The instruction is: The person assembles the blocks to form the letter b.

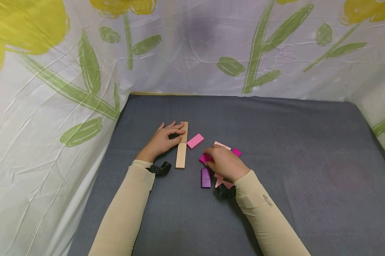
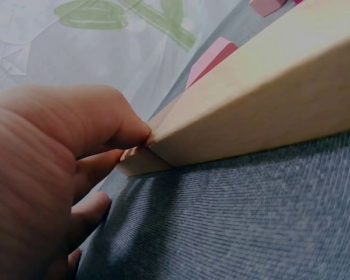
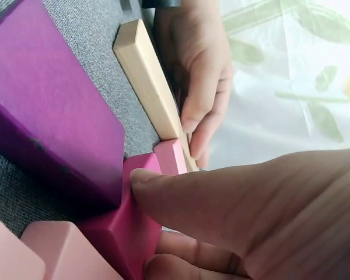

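Observation:
Two plain wooden blocks lie end to end, a far one (image 1: pixel 185 128) and a near one (image 1: pixel 181 156). My left hand (image 1: pixel 162 142) touches the far block with its thumb and fingertips, close to the seam, from the left side. With thumb and fingers my right hand (image 1: pixel 227 163) pinches a magenta block (image 3: pixel 131 233). A purple block (image 3: pixel 58 99) lies right beside the magenta one in the right wrist view. Between the hands, a pink block (image 1: pixel 195 141) sits at a slant, one corner at the wooden pair. The right hand partly hides the blocks under it.
Around the right hand lie a light pink block (image 1: pixel 222 144), another magenta block (image 1: pixel 236 152) and a light pink piece (image 1: pixel 223 184) near the wrist. Grey cloth (image 1: pixel 301 177) covers the table. A white curtain (image 1: pixel 192 71) with painted flowers hangs behind and at the sides.

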A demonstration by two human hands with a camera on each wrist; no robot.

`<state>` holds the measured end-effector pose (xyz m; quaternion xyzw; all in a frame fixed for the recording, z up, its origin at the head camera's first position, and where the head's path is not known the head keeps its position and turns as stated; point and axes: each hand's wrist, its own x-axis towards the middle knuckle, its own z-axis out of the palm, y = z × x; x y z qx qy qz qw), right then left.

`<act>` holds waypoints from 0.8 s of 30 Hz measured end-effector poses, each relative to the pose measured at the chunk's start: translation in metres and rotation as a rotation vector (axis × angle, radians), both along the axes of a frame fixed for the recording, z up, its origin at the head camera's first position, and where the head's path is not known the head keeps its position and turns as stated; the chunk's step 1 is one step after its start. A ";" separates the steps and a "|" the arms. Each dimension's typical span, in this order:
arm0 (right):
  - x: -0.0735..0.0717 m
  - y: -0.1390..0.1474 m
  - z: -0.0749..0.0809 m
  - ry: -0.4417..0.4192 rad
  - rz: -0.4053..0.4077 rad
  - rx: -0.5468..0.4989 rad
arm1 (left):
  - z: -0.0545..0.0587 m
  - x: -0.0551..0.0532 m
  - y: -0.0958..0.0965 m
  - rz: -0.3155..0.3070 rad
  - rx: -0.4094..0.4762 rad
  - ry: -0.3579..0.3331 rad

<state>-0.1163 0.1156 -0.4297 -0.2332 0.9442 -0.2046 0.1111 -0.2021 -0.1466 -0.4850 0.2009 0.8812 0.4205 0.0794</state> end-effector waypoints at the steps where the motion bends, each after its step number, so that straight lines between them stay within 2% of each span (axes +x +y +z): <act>1: 0.000 0.000 0.000 -0.009 -0.002 -0.002 | 0.000 0.000 0.000 0.000 0.000 -0.001; 15: 0.002 -0.004 -0.003 -0.088 -0.003 -0.041 | -0.001 -0.001 0.000 -0.005 -0.011 0.021; 24: 0.005 -0.009 0.002 -0.145 -0.012 -0.041 | -0.002 -0.001 0.000 -0.001 -0.013 0.019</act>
